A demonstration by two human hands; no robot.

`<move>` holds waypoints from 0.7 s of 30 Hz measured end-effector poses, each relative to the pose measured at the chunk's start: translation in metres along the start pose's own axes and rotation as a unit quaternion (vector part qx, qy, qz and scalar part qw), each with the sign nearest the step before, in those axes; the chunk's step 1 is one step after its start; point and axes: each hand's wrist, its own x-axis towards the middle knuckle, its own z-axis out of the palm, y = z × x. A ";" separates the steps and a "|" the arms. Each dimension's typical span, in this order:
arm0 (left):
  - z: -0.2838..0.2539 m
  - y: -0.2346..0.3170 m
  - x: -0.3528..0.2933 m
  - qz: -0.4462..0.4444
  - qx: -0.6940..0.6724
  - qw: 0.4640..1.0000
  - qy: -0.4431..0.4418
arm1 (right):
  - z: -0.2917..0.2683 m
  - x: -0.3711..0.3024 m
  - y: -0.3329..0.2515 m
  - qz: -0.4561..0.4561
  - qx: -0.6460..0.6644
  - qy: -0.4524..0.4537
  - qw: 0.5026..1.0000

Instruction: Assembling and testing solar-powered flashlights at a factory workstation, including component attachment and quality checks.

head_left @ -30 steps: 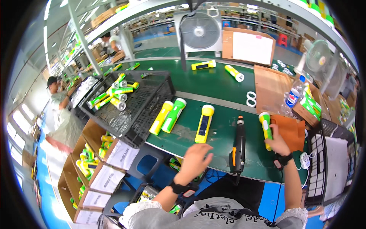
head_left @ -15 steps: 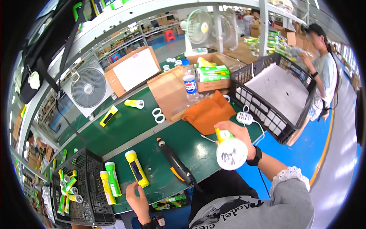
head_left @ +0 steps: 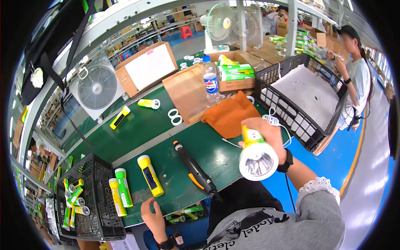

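in the head view, our right hand point(head_left: 268, 131) wraps its fingers around a yellow, round-headed plastic torch point(head_left: 255, 146) at four o'clock. it seems light, hard, maybe slippery: best held by its tube, not its shiny front. at seven o'clock, our empty left hand point(head_left: 154, 217) spreads its fingers loosely.

Bright, fairly even light is spread over the scene. A pale sheen is cast on the green worktop point(head_left: 216, 146), and the aisle floor point(head_left: 363, 166) is washed nearly white by glare. The held flashlight point(head_left: 257, 156) is slightly softened by blur. Towards the rim, straight edges are bent by the lens, and the corners are swallowed by black.
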 end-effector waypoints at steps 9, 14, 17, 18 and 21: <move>-0.174 0.007 0.073 0.019 0.054 0.987 0.149 | -0.155 0.053 0.205 0.243 -0.596 -0.266 0.717; -0.198 -0.069 0.215 -0.024 -0.060 0.998 -0.023 | -0.200 -0.013 0.341 0.324 -0.459 -0.551 0.617; -0.135 -0.019 0.232 0.072 0.138 0.982 -0.112 | -0.134 0.022 0.288 0.399 -0.304 -0.586 0.636; -0.105 -0.003 0.239 0.052 0.039 0.979 -0.192 | -0.117 0.028 0.279 0.417 -0.298 -0.609 0.606; -0.002 0.006 0.283 0.118 0.050 0.922 -0.366 | -0.104 0.031 0.275 0.430 -0.209 -0.573 0.666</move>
